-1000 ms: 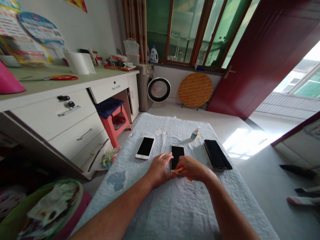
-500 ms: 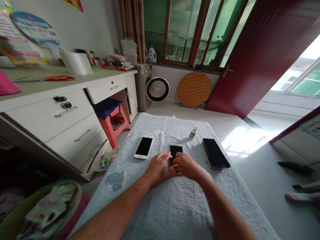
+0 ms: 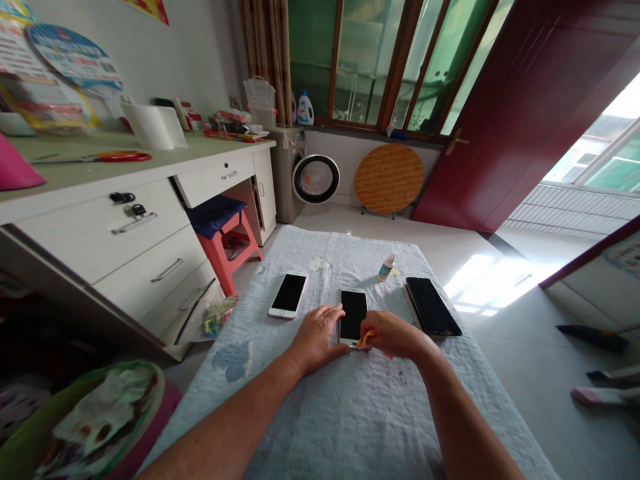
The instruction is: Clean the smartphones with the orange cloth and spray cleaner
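A white-framed smartphone (image 3: 353, 312) with a dark screen lies face up on the cloth-covered table. My left hand (image 3: 320, 337) steadies it, fingers along its left edge and thumb by the bottom left corner. Bunched in the closed fingers of my right hand (image 3: 395, 333) is a small orange cloth (image 3: 367, 339), pressed at the phone's lower right corner. To the left rests another white smartphone (image 3: 289, 295). On the right is a dark-screened device (image 3: 433, 307) lying on top of another slab. A small spray bottle (image 3: 387, 267) stands upright beyond the phone.
A pale blue quilted cloth (image 3: 310, 427) covers the table. At the left are a white desk (image 3: 145, 240), a pink stool (image 3: 227, 247) and a waste bin (image 3: 167, 393) holding crumpled tissue. A washing machine (image 3: 287, 180) with its door open stands behind.
My right hand with the orange cloth has shifted right across the lower end of the phone, uncovering more screen. My left hand has stayed in place.
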